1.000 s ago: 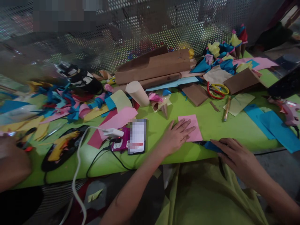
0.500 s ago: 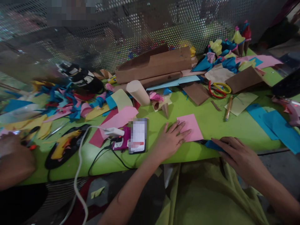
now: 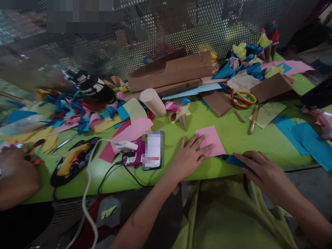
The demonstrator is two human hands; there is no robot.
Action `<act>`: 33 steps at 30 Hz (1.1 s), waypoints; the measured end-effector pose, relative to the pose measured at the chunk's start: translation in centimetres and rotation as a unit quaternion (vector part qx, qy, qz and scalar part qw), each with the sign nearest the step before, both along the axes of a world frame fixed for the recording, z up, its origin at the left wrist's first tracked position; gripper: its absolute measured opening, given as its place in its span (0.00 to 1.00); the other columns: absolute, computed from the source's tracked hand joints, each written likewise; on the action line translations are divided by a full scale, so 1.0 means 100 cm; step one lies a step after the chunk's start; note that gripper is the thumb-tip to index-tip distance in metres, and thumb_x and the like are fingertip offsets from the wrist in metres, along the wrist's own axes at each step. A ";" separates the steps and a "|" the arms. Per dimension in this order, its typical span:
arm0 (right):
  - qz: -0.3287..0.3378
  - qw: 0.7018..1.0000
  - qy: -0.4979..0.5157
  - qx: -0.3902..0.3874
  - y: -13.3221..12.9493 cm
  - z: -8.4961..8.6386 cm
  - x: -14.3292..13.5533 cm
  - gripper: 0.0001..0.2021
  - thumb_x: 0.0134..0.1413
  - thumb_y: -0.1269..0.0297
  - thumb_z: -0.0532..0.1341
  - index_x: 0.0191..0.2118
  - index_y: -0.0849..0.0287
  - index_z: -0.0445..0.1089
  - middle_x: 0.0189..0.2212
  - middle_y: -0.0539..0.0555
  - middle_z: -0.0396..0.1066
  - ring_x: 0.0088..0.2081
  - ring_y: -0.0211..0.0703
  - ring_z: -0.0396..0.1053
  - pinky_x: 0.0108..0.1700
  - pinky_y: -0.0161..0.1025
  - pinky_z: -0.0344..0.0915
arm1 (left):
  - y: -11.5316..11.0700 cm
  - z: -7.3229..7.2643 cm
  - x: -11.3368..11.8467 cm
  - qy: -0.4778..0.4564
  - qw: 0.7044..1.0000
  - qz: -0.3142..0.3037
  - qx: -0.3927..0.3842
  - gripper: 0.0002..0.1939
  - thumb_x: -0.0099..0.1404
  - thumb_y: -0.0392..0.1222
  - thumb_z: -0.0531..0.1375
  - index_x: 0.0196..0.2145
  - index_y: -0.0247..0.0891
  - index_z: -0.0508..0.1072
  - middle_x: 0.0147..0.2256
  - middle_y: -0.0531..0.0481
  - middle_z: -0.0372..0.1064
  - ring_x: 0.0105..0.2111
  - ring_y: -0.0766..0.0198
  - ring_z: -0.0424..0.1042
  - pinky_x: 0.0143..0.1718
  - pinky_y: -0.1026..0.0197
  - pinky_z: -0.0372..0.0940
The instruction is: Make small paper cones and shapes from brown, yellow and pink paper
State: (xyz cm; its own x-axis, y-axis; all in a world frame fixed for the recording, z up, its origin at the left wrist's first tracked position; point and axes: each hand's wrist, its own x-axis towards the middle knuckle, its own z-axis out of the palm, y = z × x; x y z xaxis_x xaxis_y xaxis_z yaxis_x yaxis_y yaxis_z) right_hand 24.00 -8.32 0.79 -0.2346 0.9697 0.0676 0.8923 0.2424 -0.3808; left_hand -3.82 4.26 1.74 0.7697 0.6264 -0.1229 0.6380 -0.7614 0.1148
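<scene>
A square of pink paper lies flat on the green tabletop in front of me. My left hand rests on its left side, fingers spread and pressing down. Close to the table's front edge, my right hand is closed around a blue-handled cutter knife. Its dark, narrow tip reaches the paper's lower right corner; whether the tip touches the sheet is too small to tell. My right fingers cover most of the handle.
Left of my hands lie a phone, a magenta power unit with cables, and a yellow glue gun. A cardboard tube, scissors, a pencil and blue paper lie farther out. Another person's hand is at far left.
</scene>
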 end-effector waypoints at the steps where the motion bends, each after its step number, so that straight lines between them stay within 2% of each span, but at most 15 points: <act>1: 0.001 1.000 0.002 0.000 0.000 0.000 0.000 0.22 0.71 0.61 0.49 0.65 0.54 0.66 0.50 0.63 0.70 0.48 0.58 0.72 0.47 0.56 0.74 | 0.000 0.000 0.000 0.000 1.000 0.000 -0.001 0.27 0.78 0.50 0.46 0.70 0.65 0.46 0.74 0.54 0.39 0.73 0.51 0.41 0.66 0.28 0.47; 7: 0.002 1.000 0.021 0.001 0.000 -0.003 -0.003 0.21 0.70 0.61 0.49 0.64 0.49 0.66 0.50 0.61 0.70 0.48 0.58 0.71 0.47 0.56 0.73 | -0.001 -0.002 -0.001 -0.011 1.000 0.000 0.010 0.27 0.77 0.50 0.46 0.71 0.64 0.46 0.74 0.55 0.39 0.73 0.50 0.41 0.67 0.30 0.47; 14: 0.012 1.000 0.014 0.007 0.000 -0.002 -0.006 0.20 0.70 0.63 0.50 0.63 0.52 0.67 0.49 0.61 0.71 0.47 0.55 0.72 0.46 0.51 0.73 | -0.001 -0.003 -0.001 -0.014 1.000 0.000 0.001 0.27 0.77 0.51 0.45 0.70 0.66 0.46 0.74 0.55 0.39 0.73 0.50 0.41 0.67 0.28 0.47; 22: 0.019 1.000 -0.011 0.023 0.001 -0.005 -0.014 0.20 0.70 0.64 0.50 0.62 0.54 0.68 0.48 0.62 0.71 0.46 0.56 0.72 0.46 0.54 0.73 | 0.000 -0.006 -0.003 -0.026 1.000 0.000 -0.014 0.27 0.78 0.50 0.44 0.71 0.65 0.45 0.74 0.55 0.38 0.73 0.49 0.40 0.67 0.27 0.44; 33: 0.039 0.998 -0.011 0.042 0.007 -0.003 -0.024 0.21 0.69 0.67 0.50 0.63 0.58 0.68 0.47 0.64 0.72 0.44 0.56 0.72 0.43 0.52 0.74 | 0.001 -0.003 -0.005 -0.035 0.999 -0.001 -0.039 0.27 0.78 0.48 0.42 0.71 0.66 0.42 0.74 0.59 0.35 0.73 0.52 0.38 0.68 0.30 0.42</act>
State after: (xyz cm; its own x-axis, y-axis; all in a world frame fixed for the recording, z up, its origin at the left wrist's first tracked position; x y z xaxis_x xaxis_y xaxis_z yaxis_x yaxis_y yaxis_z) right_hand 21.59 -7.61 0.48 -0.3119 0.9394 0.1425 0.8773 0.3423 -0.3365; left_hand -4.36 4.38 1.46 0.7797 0.6150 -0.1178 0.6246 -0.7501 0.2175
